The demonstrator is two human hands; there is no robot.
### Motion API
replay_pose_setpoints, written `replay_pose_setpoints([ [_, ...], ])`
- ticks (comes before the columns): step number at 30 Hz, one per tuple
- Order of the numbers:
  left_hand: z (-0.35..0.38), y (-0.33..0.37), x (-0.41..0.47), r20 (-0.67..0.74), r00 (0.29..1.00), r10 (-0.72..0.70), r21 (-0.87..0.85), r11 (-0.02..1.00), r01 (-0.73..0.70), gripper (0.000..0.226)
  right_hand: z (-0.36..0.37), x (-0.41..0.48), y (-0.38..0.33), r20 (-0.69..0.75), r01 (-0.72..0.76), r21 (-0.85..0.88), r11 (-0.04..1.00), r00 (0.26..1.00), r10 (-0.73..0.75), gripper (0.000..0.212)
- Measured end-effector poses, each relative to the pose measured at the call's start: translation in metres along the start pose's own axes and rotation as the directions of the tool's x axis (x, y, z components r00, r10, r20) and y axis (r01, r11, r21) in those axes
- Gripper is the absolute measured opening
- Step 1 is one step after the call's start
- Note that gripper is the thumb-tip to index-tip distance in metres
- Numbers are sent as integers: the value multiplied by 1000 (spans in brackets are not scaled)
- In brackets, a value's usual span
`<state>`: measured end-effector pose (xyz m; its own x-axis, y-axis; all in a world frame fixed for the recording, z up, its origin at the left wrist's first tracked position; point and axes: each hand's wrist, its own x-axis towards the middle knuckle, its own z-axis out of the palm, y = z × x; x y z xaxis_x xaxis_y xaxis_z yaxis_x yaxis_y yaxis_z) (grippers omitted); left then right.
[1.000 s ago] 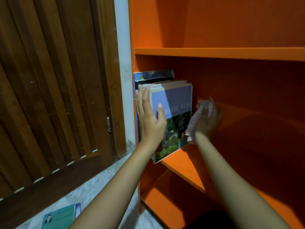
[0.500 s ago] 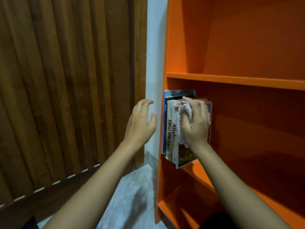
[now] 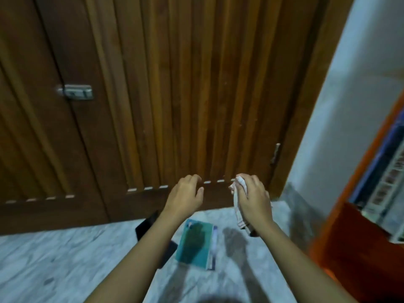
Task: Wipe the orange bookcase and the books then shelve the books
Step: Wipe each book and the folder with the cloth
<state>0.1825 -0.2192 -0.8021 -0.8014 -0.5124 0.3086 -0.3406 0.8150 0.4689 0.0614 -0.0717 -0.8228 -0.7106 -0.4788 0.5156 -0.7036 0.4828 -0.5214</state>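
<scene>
1. Slatted wooden door (image 3: 175,95) fills most of the view. It has a metal latch (image 3: 75,92) at upper left and a hinge (image 3: 276,153) at its right edge. A pale wall (image 3: 349,106) is to the right of the door.
2. Marble-look floor (image 3: 54,259) runs below. The whole frame is motion-blurred.
3. Dark item (image 3: 145,227) lies flat on the floor close to the door, partly hidden by the left forearm. Cannot tell what it is.
4. Teal book (image 3: 196,246) lies flat on the floor, cover up, just right of the dark item and between the two forearms.
5. Bookcase (image 3: 354,248) shows only at the far right edge, its orange front edge slanting up. Books (image 3: 384,176) stand upright on its shelf with spines out, too blurred to read.
6. Left hand (image 3: 185,195) is palm down in the air, in front of the door's lower rail. Its fingers are loosely curled and hold nothing.
7. Right hand (image 3: 253,197) is beside the left one, with a gap between them. Its fingers are wrapped round a crumpled checked cloth (image 3: 238,206), whose tail hangs below the palm.
8. The teal book sits lower in the frame than both hands, nearest the left wrist, and touches neither hand.
9. The bookcase and shelved books are well to the right of the right hand and apart from it.
</scene>
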Motion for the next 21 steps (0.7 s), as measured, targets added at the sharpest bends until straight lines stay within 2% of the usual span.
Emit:
replay_pose_setpoints([
  [4,59,-73,-12,181,971,-157,20,988,156,35,87,-38,38,235,-137,-6,990,963,135,24],
  [9,141,-140,-24,364,860,-357,4,924,381,28,174,-78,89,501,-279,-97,955,816,289,27],
  [13,198,-187,-32,458,790,-407,-54,875,481,13,223,-95,122,585,-366,-117,923,726,362,33],
  [16,233,-210,-33,506,764,-400,-69,865,498,18,253,-97,136,630,-402,-115,908,677,380,33],
  [21,264,-223,-22,548,728,-412,-116,825,554,28,288,-106,149,615,-478,-118,870,653,442,30],
])
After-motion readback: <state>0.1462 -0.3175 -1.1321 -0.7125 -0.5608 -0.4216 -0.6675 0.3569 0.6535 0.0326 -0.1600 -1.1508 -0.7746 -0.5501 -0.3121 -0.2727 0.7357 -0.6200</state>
